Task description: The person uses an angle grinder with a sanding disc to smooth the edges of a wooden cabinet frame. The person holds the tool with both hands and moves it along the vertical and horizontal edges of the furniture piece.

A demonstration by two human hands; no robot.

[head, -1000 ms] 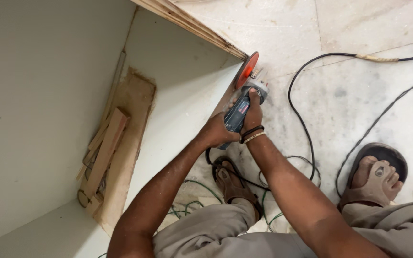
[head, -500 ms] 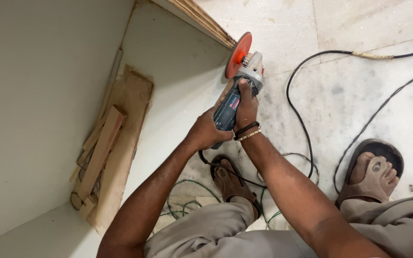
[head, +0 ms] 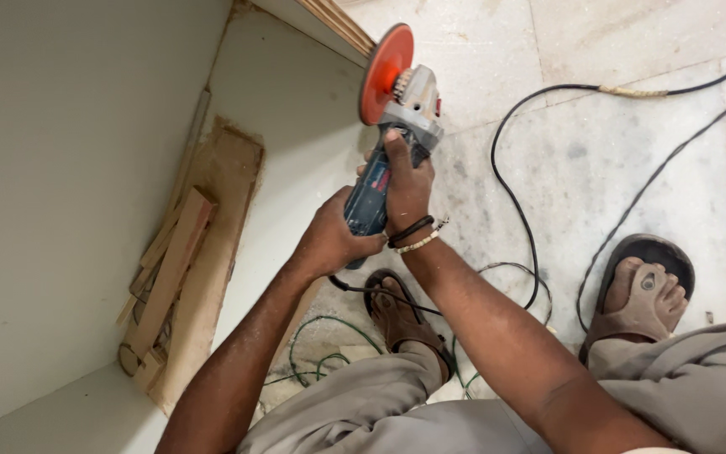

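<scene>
Both my hands hold an angle grinder with a blue-grey body and an orange-red disc. My right hand grips the body near the head, with bracelets on its wrist. The rear of the grinder's handle is wrapped by my left hand. The disc stands on edge just off the rim of a white laminated cabinet panel, near its layered plywood edge. The grinder's black cord trails over the floor.
Inside the white cabinet lie wood offcuts on a bare plywood patch. My sandalled feet rest on the marble floor. A green wire and black cables loop between my legs.
The grinder and both hands have moved left along the panel edge, and the disc has lifted clear of it. The view has shifted closer.
</scene>
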